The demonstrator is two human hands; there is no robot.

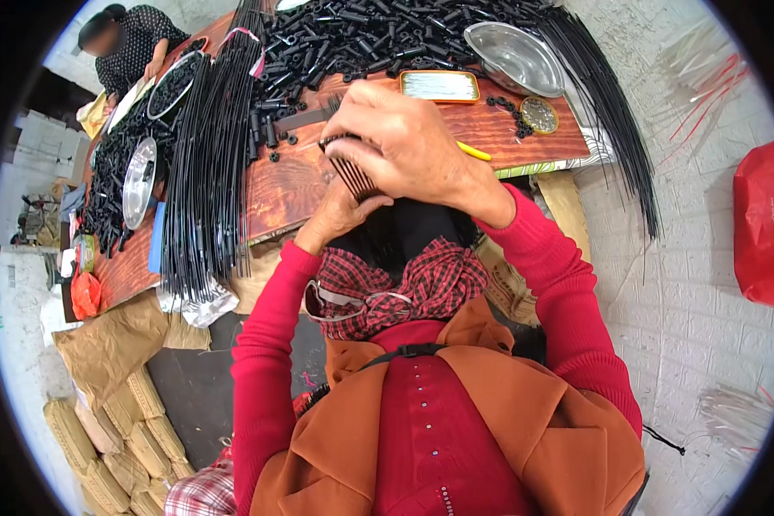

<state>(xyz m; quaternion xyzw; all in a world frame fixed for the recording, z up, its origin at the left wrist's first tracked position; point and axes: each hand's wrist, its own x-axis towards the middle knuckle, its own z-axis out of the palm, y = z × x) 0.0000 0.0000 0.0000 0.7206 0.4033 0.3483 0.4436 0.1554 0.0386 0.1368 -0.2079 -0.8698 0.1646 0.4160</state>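
Note:
Above the near edge of the wooden table, my two hands are together round a small bundle of thin, dark, parallel sticks [353, 176], spread like a comb. My right hand [408, 142] lies over the top, its fingers curled round the bundle. Below and partly behind it, my left hand [337, 213] is closed on the lower end, its fingers mostly hidden. A dark flat strip [304, 119] lies on the table just beyond my hands. Close to my right wrist is a yellow-handled tool [473, 151], partly covered by it.
Black tubular parts [361, 39] are heaped across the back. Long black rods [202, 181] hang over the table's front left, with more [606, 112] at the right. A metal bowl [516, 56], a yellow-rimmed tray [439, 86] and a round tin [538, 115] stand right. Another person [133, 47] sits far left.

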